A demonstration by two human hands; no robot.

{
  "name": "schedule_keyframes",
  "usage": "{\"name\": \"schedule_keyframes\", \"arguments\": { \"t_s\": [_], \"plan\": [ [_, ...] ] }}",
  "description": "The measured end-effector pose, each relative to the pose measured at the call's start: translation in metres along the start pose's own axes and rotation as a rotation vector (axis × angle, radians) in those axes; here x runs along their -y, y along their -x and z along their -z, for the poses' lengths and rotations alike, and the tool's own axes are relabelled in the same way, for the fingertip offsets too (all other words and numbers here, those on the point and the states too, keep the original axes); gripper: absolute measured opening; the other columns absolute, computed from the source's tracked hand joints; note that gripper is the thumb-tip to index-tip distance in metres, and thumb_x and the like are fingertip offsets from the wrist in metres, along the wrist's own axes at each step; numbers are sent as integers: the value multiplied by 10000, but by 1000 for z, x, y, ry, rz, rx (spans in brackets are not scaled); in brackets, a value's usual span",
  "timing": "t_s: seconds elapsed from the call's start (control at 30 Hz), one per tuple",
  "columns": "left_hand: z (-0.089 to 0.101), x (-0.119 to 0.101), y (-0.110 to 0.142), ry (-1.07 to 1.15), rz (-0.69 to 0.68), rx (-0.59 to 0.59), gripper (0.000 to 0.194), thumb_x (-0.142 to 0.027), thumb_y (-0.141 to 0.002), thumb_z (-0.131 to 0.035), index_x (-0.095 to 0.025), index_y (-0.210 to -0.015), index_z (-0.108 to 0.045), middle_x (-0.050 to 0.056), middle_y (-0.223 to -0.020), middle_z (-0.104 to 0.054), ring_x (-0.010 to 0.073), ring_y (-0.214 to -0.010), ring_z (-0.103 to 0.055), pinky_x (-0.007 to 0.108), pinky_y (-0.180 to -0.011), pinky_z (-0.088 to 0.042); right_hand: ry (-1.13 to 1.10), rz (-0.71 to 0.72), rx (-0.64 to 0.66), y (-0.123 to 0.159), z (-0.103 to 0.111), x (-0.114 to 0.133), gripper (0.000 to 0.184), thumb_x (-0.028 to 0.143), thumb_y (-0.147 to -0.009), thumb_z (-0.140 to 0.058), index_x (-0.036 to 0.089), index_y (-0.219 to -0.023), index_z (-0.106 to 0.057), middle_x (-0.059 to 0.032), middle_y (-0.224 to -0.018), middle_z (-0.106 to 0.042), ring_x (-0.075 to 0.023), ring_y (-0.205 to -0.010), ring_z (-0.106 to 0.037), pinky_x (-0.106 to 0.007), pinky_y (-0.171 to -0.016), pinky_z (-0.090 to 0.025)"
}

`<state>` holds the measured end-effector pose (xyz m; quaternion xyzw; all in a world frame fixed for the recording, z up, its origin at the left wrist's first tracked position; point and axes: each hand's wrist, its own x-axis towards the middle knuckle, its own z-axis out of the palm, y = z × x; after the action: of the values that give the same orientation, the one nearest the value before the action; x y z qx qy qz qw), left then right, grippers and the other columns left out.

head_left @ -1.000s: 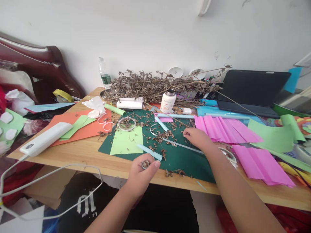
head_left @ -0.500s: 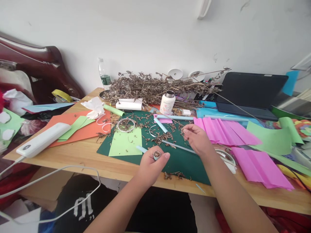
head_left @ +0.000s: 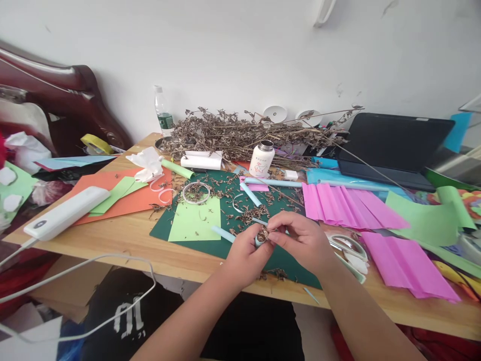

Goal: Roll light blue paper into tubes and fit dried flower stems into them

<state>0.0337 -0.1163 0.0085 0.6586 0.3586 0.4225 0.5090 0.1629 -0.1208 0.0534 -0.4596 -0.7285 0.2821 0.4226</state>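
Wooden table (head_left: 131,235) under everything; dark green mat (head_left: 289,263) reaches toward its front edge. Dried stems (head_left: 240,130) heap along the table's back edge. Pink crepe paper (head_left: 341,203) is right of the mat. Left hand (head_left: 248,258) is curled into a loose fist; right hand (head_left: 302,243) meets it over the mat, near the table's front edge. White bottle (head_left: 261,163), uncapped, stands by the mat's back edge. Scissors (head_left: 351,250) lie just beside the right forearm. Light blue tube (head_left: 250,194) lies beyond the hands. Short tube (head_left: 258,242) is inside the left hand's curl, mouth up, filled with brown leaf bits (head_left: 263,234). Right thumb and fingertips look pinched on those bits at the mouth; the exact grip is too small for me to confirm.

Risks as I judge them: too hard a left squeeze dents the tube, if it's paper as it looks. Tilting the mouth spills the filling. Pushing hard on brittle leaf crumbles it over the rim. A sideways swing of the right forearm catches the scissors; dragging a stem could tip the bottle.
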Motion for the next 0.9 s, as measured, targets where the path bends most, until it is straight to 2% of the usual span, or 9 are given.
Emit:
{"name": "schedule_keyframes", "arguments": {
  "t_s": [0.2,0.33,0.47,0.6,0.73,0.8,0.9],
  "plan": [
    [-1,2,-2,-17,-71,11,137,-249,-780,-410,-154,-689,-447,-6,-698,-468,108,-665,-422,219,-625,-360,248,351,44,-3,-2,7,110,108,-753,-488,207,-722,-526,9,-703,-599,-113,-676,-519,-272,-656,-418],
    [-1,2,-2,-28,-72,20,160,-275,-782,-405,-155,-683,-443,-10,-693,-466,105,-652,-419,220,-626,-370,386,416,10,-3,-1,9,105,99,-743,-501,188,-724,-553,-22,-746,-574,-125,-708,-490,-271,-633,-404],
    [0,4,-1,-26,-62,9,170,-290,-772,-424,-160,-663,-420,-21,-662,-452,99,-624,-404,215,-601,-358,461,506,66,-1,5,6,107,114,-747,-487,177,-765,-571,-46,-783,-556,-143,-713,-470,-309,-642,-392],
    [2,3,0,47,-66,44,138,-295,-742,-457,-158,-762,-460,-2,-739,-493,121,-688,-433,233,-643,-367,495,537,108,2,9,1,129,146,-745,-492,168,-848,-566,-77,-899,-553,-187,-821,-471,-378,-733,-385],
    [7,4,3,249,-111,164,277,-391,-740,-454,-154,-881,-479,36,-856,-489,156,-786,-438,264,-714,-365,453,526,137,4,10,1,151,242,-771,-475,161,-855,-570,-91,-954,-540,-200,-858,-472,-393,-763,-375],
    [8,5,5,311,-107,176,351,-478,-768,-367,-147,-814,-477,32,-781,-465,140,-713,-419,257,-663,-356,405,515,136,4,9,2,205,287,-796,-432,160,-864,-578,-97,-973,-529,-194,-849,-474,-380,-748,-383],
    [7,4,5,315,-29,113,471,-511,-817,-164,-151,-668,-428,3,-625,-393,111,-587,-355,246,-580,-319,320,472,113,6,6,2,258,298,-824,-372,162,-868,-587,-97,-974,-520,-174,-819,-473,-345,-709,-402]
  ]
}}
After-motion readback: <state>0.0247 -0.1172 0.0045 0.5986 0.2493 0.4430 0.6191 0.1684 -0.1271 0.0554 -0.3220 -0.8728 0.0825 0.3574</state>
